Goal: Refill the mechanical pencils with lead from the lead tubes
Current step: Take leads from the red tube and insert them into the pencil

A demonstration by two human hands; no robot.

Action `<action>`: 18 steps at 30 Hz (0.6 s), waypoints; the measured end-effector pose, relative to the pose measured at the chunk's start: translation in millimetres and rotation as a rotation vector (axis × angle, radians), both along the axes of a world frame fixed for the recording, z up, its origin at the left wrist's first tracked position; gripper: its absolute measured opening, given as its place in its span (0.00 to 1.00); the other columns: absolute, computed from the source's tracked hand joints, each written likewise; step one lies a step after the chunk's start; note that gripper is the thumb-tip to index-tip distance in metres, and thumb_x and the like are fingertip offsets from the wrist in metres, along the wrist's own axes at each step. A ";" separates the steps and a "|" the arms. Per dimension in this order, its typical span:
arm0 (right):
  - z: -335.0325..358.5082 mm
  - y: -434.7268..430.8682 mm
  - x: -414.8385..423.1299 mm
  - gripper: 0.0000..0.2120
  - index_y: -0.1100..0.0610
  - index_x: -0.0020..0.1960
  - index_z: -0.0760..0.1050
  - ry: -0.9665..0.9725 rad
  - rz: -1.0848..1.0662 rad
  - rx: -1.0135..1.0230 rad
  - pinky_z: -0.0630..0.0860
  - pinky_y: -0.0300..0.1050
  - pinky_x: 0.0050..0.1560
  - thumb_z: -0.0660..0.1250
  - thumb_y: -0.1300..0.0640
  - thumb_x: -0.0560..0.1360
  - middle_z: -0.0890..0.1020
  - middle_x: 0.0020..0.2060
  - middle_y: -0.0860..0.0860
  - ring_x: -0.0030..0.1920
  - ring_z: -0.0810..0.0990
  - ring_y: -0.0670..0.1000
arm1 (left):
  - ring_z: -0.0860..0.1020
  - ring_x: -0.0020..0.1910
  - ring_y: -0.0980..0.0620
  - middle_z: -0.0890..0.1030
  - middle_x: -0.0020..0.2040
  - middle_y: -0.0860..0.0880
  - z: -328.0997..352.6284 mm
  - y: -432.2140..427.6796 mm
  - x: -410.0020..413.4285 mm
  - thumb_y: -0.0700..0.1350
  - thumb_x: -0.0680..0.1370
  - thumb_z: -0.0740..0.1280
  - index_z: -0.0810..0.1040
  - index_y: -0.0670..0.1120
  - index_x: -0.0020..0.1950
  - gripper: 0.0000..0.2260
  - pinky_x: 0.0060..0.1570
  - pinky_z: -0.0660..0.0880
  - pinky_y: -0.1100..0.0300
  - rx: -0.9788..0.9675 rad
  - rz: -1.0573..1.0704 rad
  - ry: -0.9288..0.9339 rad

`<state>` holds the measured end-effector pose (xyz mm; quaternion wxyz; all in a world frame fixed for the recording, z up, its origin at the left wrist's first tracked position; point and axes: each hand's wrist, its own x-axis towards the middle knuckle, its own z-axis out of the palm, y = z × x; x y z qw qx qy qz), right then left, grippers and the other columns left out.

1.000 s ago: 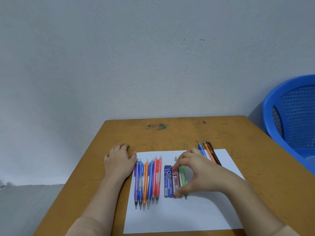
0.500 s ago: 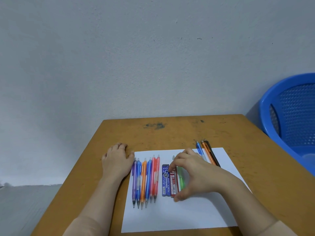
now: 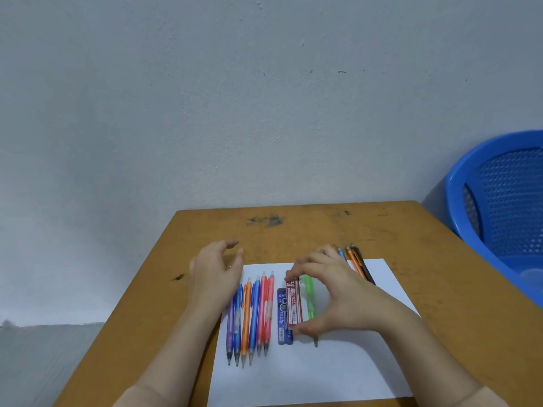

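Lead tube, red: I see its long axis running near-to-far, right hand pinching it end to end. Left hand loose, holding nothing, by pencils, tips toward me.

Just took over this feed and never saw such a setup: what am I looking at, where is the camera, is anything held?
No machine here: a person works with two bare hands, and the one picture comes from a camera on their head, looking down. On the wooden table lies a white sheet. On it: a row of coloured pencils, a blue lead tube, a red lead tube, a green pencil; more pencils lie further right. The right hand pinches the red lead tube by its ends. The left hand is open, holding nothing, near the row. A blue basket stands at the right.
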<state>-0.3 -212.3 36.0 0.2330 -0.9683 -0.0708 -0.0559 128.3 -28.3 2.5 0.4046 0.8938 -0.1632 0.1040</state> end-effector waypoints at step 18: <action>-11.9 9.6 8.8 0.33 0.47 0.62 0.72 -0.496 -0.114 0.025 0.71 0.52 0.59 0.72 0.35 0.60 0.71 0.61 0.42 0.63 0.63 0.47 | 0.82 0.43 0.58 0.84 0.37 0.53 18.7 -26.9 -59.9 0.41 0.74 0.71 0.80 0.55 0.57 0.14 0.50 0.73 0.69 -0.491 -0.401 0.103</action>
